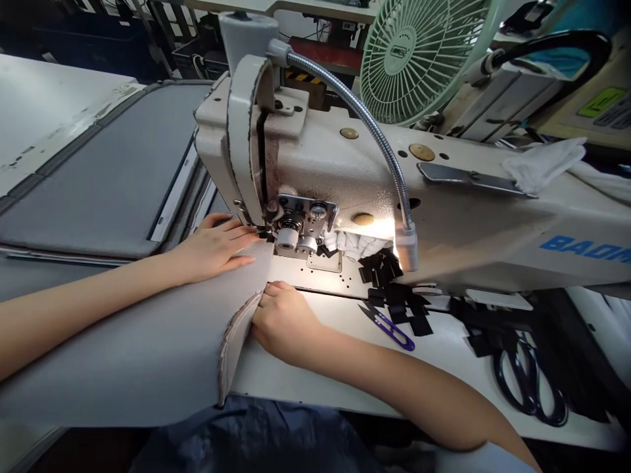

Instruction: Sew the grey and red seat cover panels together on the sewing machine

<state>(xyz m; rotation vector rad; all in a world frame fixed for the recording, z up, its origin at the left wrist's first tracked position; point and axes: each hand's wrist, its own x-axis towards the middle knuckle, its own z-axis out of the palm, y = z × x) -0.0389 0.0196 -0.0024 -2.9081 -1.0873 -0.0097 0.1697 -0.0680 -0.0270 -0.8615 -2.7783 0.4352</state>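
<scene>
A large grey fabric panel (148, 341) lies across the sewing table and runs up under the head of a sewing machine (335, 157). My left hand (211, 249) rests flat on the panel with its fingers spread, the fingertips close to the needle area. At the panel's right edge, my right hand (286, 322) is closed on the fabric just in front of the machine's bed. The layered edge curls up below that hand. The needle itself is hidden behind the machine head.
Purple thread snips (389, 326) lie right of my right hand, near cut black fabric pieces (397, 299). Dark-handled scissors (530, 381) sit farther right. A stack of grey panels (113, 164) stands at the left. A lamp on a bendable neck (362, 108) and a green fan (419, 59) rise above.
</scene>
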